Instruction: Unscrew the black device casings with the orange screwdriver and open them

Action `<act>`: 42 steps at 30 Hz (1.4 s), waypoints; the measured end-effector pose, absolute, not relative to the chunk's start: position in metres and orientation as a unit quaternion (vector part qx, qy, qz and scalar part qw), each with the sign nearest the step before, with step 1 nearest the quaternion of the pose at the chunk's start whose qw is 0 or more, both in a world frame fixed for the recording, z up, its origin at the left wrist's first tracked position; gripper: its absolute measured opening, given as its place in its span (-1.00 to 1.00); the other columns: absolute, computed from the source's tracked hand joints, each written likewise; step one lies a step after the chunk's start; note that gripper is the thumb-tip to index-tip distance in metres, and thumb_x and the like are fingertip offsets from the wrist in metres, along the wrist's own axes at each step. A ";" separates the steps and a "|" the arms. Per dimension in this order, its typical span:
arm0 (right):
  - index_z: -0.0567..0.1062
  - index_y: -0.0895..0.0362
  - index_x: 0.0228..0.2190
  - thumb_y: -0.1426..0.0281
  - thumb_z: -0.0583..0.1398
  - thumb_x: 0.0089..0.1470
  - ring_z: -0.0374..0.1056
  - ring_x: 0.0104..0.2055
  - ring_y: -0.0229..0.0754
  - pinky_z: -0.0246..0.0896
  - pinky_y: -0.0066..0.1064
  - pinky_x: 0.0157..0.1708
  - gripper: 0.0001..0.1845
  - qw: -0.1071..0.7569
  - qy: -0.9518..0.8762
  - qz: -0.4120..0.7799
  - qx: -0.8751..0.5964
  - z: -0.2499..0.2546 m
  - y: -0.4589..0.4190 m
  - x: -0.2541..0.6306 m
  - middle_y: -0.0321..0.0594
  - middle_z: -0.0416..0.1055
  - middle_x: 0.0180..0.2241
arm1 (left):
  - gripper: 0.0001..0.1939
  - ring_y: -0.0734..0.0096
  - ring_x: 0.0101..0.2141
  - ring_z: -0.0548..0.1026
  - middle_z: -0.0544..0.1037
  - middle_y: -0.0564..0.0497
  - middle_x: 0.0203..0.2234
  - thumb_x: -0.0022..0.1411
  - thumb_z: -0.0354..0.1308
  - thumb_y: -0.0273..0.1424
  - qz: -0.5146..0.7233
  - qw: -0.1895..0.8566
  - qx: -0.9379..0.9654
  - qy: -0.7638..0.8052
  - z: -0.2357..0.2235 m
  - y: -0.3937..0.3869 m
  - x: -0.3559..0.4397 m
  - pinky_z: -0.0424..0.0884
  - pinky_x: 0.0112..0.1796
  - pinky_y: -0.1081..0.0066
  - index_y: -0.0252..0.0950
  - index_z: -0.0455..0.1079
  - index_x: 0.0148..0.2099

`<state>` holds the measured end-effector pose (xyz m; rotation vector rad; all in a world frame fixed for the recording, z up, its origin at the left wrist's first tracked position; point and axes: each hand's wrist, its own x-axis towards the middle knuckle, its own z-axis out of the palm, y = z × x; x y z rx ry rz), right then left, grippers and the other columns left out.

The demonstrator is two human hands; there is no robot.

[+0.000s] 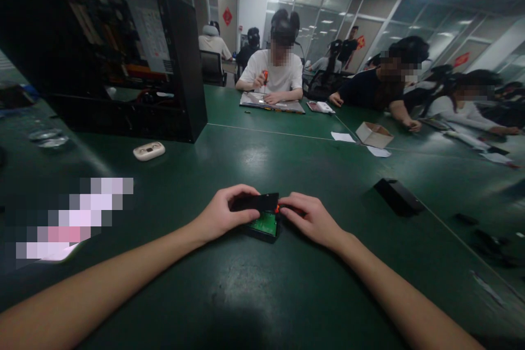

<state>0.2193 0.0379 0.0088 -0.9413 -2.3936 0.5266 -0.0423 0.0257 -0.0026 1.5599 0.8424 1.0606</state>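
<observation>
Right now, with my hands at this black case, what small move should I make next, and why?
I'd probably lift the black cover a little with your left hand: it tilts above the green board in the case, and your right hand is at its right end, beside a small orange piece. Go gently, since any join between cover and case is hidden.

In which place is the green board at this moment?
The green board lies in the black case, just below the head view's centre, between left hand and right hand.
</observation>
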 end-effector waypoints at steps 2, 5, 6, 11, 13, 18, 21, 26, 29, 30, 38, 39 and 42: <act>0.54 0.13 -0.06 0.29 0.10 0.33 0.39 -0.29 -0.25 0.28 -0.39 -0.24 -0.71 0.234 -0.888 0.165 -0.360 0.009 0.039 0.222 -0.19 0.49 -0.28 | -0.56 0.20 -0.17 0.54 0.62 -0.09 -0.22 0.08 0.42 -0.19 0.490 0.582 0.557 0.332 -0.006 0.031 -0.042 0.40 -0.12 0.32 -0.33 0.50 -0.07; 0.54 0.13 -0.05 0.27 0.09 0.34 0.39 -0.27 -0.22 0.29 -0.36 -0.22 -0.69 0.207 -0.893 0.130 -0.379 0.007 0.038 0.223 -0.17 0.49 -0.26 | -0.54 0.26 -0.21 0.55 0.61 -0.09 -0.31 0.09 0.41 -0.10 0.554 0.651 0.425 0.299 -0.009 0.039 -0.043 0.42 -0.10 0.34 -0.37 0.50 -0.13; 0.54 0.12 -0.06 0.27 0.08 0.34 0.39 -0.25 -0.21 0.30 -0.34 -0.21 -0.69 0.201 -0.894 0.119 -0.382 0.007 0.037 0.222 -0.17 0.49 -0.26 | -0.53 0.29 -0.24 0.55 0.59 -0.07 -0.34 0.08 0.42 -0.10 0.567 0.666 0.386 0.292 -0.009 0.042 -0.043 0.43 -0.10 0.35 -0.38 0.51 -0.15; 0.48 0.14 0.02 0.25 0.07 0.34 0.35 -0.01 -0.10 0.29 -0.21 0.00 -0.65 0.248 -0.891 0.078 -0.373 0.012 0.020 0.205 -0.05 0.47 -0.04 | -0.54 0.49 -0.44 0.45 0.47 0.07 -0.50 0.09 0.43 -0.11 0.578 0.701 0.319 0.270 -0.009 0.047 -0.046 0.41 -0.33 0.52 -0.39 0.50 -0.14; 0.39 0.15 0.13 0.16 0.14 0.28 0.30 0.09 -0.04 0.25 -0.14 0.08 -0.52 0.247 -0.900 0.063 -0.353 0.017 0.008 0.191 0.00 0.40 0.08 | -0.54 0.52 -0.47 0.41 0.45 0.08 -0.51 0.12 0.41 -0.10 0.569 0.699 0.340 0.267 -0.010 0.046 -0.045 0.37 -0.39 0.55 -0.39 0.49 -0.13; 0.36 0.07 0.17 0.19 0.12 0.31 0.27 0.13 -0.02 0.20 -0.11 0.11 -0.53 0.183 -0.908 0.044 -0.374 0.021 -0.019 0.153 -0.06 0.36 0.14 | -0.56 0.52 -0.47 0.37 0.44 0.07 -0.50 0.17 0.37 -0.10 0.555 0.696 0.372 0.264 -0.012 0.044 -0.042 0.35 -0.41 0.55 -0.39 0.49 -0.13; 0.39 0.04 0.13 0.26 0.07 0.34 0.29 0.11 -0.06 0.24 -0.16 0.08 -0.61 0.179 -0.898 0.056 -0.398 0.021 -0.025 0.144 -0.09 0.36 0.13 | -0.55 0.52 -0.47 0.37 0.44 0.07 -0.50 0.16 0.37 -0.09 0.559 0.695 0.365 0.266 -0.011 0.045 -0.041 0.35 -0.41 0.55 -0.39 0.49 -0.13; 0.40 0.06 0.09 0.28 0.12 0.31 0.30 0.08 -0.07 0.27 -0.18 0.06 -0.64 0.174 -0.902 0.053 -0.392 0.024 -0.025 0.145 -0.06 0.37 0.11 | -0.53 0.52 -0.47 0.37 0.44 0.08 -0.50 0.13 0.38 -0.08 0.556 0.689 0.377 0.273 -0.011 0.046 -0.040 0.33 -0.41 0.55 -0.39 0.48 -0.13; 0.41 0.07 0.08 0.27 0.13 0.30 0.33 0.05 -0.05 0.30 -0.14 0.02 -0.65 0.163 -0.906 0.035 -0.388 0.025 -0.023 0.142 -0.03 0.38 0.08 | -0.54 0.51 -0.47 0.36 0.44 0.08 -0.50 0.15 0.36 -0.08 0.551 0.685 0.392 0.272 -0.010 0.044 -0.039 0.32 -0.41 0.55 -0.39 0.46 -0.15; 0.42 0.07 0.07 0.27 0.14 0.29 0.33 0.04 -0.04 0.31 -0.14 0.01 -0.64 0.164 -0.908 0.040 -0.384 0.025 -0.023 0.141 -0.02 0.39 0.07 | -0.55 0.51 -0.47 0.36 0.44 0.08 -0.50 0.15 0.36 -0.08 0.550 0.683 0.396 0.273 -0.009 0.044 -0.039 0.32 -0.41 0.54 -0.39 0.46 -0.16; 0.48 0.00 0.03 0.32 0.21 0.24 0.43 0.04 -0.08 0.37 -0.21 0.03 -0.68 0.383 -0.802 0.040 -0.457 0.055 -0.045 0.205 -0.10 0.46 0.03 | -0.55 0.50 -0.49 0.36 0.43 0.09 -0.51 0.14 0.36 -0.08 0.548 0.662 0.419 0.293 -0.007 0.043 -0.039 0.31 -0.41 0.52 -0.38 0.46 -0.16; 0.48 0.00 0.03 0.30 0.22 0.23 0.43 0.05 -0.06 0.37 -0.19 0.05 -0.67 0.390 -0.779 0.003 -0.491 0.059 -0.050 0.228 -0.10 0.47 0.03 | -0.56 0.49 -0.50 0.37 0.44 0.09 -0.52 0.15 0.35 -0.09 0.544 0.649 0.438 0.301 -0.007 0.042 -0.039 0.31 -0.42 0.51 -0.37 0.47 -0.14; 0.50 0.08 0.02 0.14 0.23 0.18 0.46 0.01 0.03 0.35 -0.09 0.06 -0.56 0.364 -0.720 -0.109 -0.581 0.057 -0.063 0.312 -0.05 0.51 -0.01 | -0.59 0.37 -0.37 0.48 0.55 0.01 -0.40 0.12 0.39 -0.18 0.521 0.583 0.530 0.327 -0.007 0.038 -0.038 0.36 -0.31 0.44 -0.33 0.49 -0.08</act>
